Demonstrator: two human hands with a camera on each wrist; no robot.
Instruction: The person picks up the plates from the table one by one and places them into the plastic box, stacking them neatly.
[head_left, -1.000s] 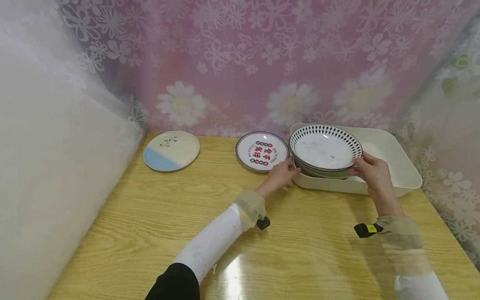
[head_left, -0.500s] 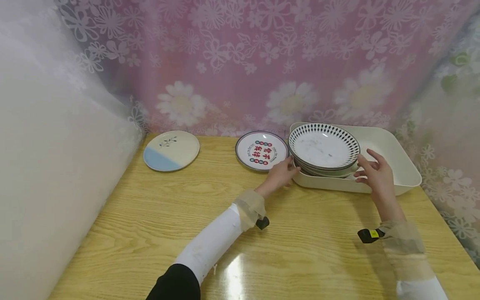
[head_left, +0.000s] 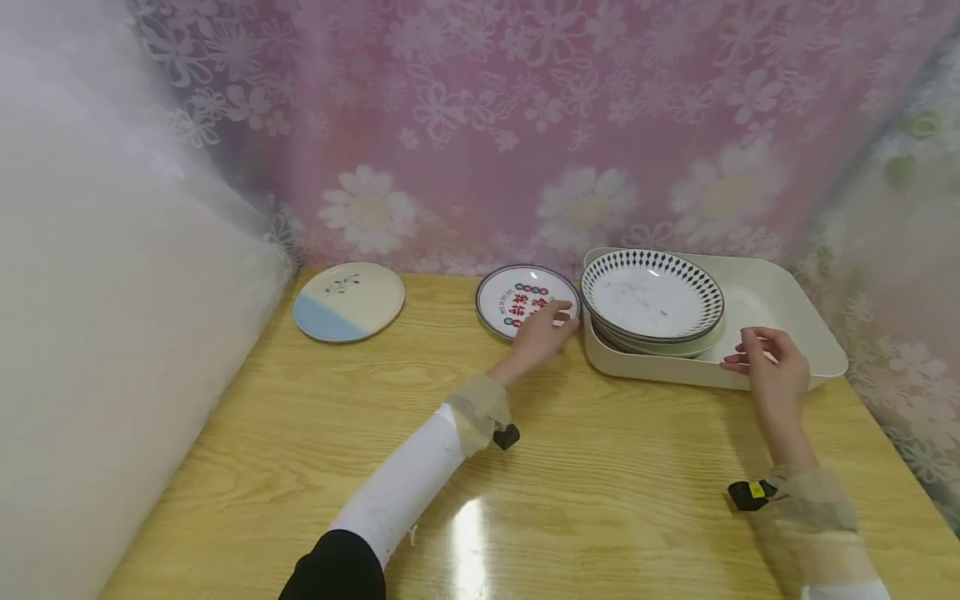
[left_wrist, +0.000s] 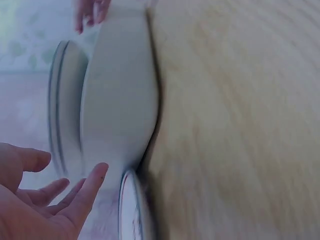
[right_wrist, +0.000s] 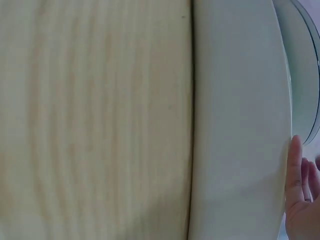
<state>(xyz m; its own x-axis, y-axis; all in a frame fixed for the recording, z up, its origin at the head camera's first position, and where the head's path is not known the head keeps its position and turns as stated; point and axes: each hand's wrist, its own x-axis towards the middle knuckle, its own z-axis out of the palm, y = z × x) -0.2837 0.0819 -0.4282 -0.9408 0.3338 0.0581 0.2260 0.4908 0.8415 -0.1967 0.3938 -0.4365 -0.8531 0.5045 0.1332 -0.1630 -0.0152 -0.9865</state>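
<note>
A stack of plates [head_left: 648,296], the top one white with a black diamond rim, leans in the left part of a cream bin [head_left: 787,325]. My left hand [head_left: 538,340] hovers by the near right side of a white plate with red lettering [head_left: 498,302], its fingers parted around nothing. In the left wrist view that hand [left_wrist: 55,205] is apart from the stack and the bin wall. My right hand [head_left: 776,375] is over the bin's front edge, right of the stack, fingers loosely bent and holding nothing. The right wrist view shows its fingers [right_wrist: 295,170] near the bin rim.
A cream and blue plate [head_left: 348,302] with a sprig design lies at the table's far left. The wooden table [head_left: 600,483] stretches in front of the bin. A pink floral curtain [head_left: 480,150] hangs close behind the plates.
Both hands have come away from the plate stack. The left moved left, over the lettered plate's edge; the right drew back right and toward me. The stack stays in the bin.
</note>
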